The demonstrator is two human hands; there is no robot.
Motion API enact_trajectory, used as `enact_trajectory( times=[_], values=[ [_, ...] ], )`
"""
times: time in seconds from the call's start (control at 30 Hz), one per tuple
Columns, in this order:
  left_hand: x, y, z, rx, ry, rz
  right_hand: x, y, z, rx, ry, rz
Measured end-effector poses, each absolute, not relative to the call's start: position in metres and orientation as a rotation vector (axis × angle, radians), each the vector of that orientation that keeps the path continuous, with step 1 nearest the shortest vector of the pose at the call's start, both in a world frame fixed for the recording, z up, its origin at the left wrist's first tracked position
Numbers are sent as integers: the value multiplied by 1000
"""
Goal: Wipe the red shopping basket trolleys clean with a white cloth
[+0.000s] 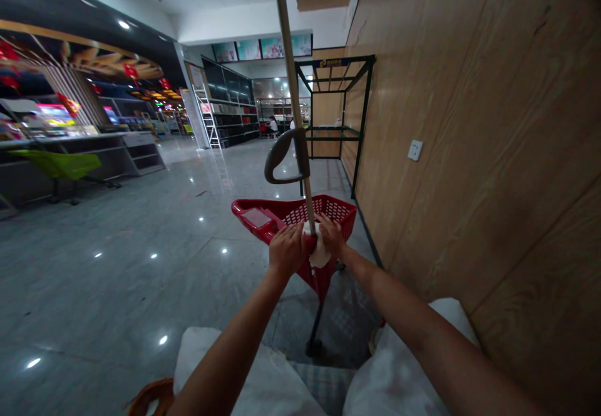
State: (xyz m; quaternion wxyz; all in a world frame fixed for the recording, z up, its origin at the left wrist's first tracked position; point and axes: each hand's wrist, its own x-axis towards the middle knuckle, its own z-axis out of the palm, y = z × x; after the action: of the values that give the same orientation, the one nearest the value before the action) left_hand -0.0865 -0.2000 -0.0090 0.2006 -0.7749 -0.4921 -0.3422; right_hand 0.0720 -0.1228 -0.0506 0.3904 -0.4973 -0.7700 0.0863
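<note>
A red plastic shopping basket cart (345, 215) with perforated sides stands in front of my knees on a thin dark leg. My left hand (287, 250) is closed over its near red edge. My right hand (330, 234) presses a crumpled white cloth (321, 254) against the same edge, right beside the left hand. Between the hands rises a long pale pole (292, 84), tilted slightly left, with a grey looped handle (282, 159) on it. Where the pole's lower end is fixed is hidden by the hands and cloth.
A wood-panelled wall (451, 153) with a socket (415, 150) runs close on my right. Ahead stands a dark metal rack (366, 109). Glossy grey tiles (141, 247) spread left towards a green cart (66, 162) and counter (141, 153). People are far back, near shelving.
</note>
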Motion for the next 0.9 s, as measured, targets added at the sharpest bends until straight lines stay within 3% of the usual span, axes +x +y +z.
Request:
enact_trajectory(
  times=[0.2,0.5,0.77,0.9],
  values=[
    [-94,-198,-9,-2191,-1380,-959,88,-106,-56,-1329,-2123,248],
    [-133,-174,-2,-2292,-1283,-844,67,-111,-58,-995,-2245,199],
    [-156,-171,-8,-2041,-1416,-916,89,-96,-82,-1330,-2265,49],
    [-120,-176,-17,-2164,-1235,-805,73,-110,-83,-1355,-2273,-50]
  ],
)
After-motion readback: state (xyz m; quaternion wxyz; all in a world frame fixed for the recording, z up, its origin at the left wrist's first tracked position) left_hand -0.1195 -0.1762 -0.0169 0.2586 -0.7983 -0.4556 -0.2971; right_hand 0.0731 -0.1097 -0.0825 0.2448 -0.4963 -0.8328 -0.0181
